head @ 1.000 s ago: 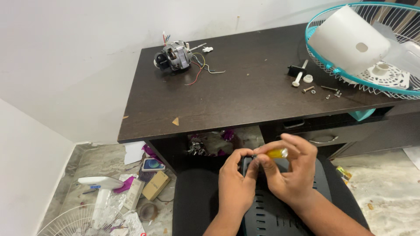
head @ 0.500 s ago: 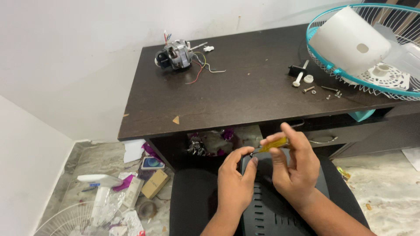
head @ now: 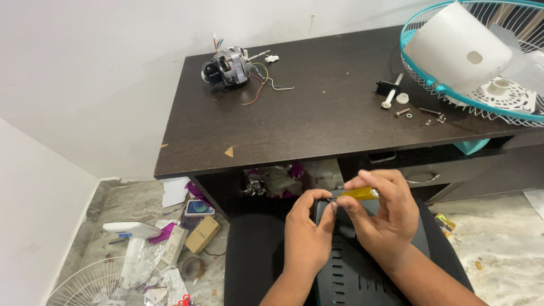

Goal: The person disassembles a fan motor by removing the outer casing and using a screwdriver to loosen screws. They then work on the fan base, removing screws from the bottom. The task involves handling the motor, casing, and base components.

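Note:
My right hand (head: 384, 218) grips a small screwdriver with a yellow translucent handle (head: 360, 194), held level and pointing left. My left hand (head: 309, 232) pinches at its tip, fingers closed on something too small to make out. Both hands hover over a black slotted plastic cover (head: 351, 272) resting on my lap, in front of the dark wooden desk (head: 317, 119).
On the desk lie a bare fan motor with loose wires (head: 229, 66), a white fan housing inside a teal wire guard (head: 470, 51), and several screws and small parts (head: 408, 107). The floor at left holds a white fan stand (head: 133, 238), a wire guard (head: 96, 283), boxes and wrappers.
My hands shifted slightly, with the screwdriver dropping from a raised tilt to level as my left fingers closed in on its tip.

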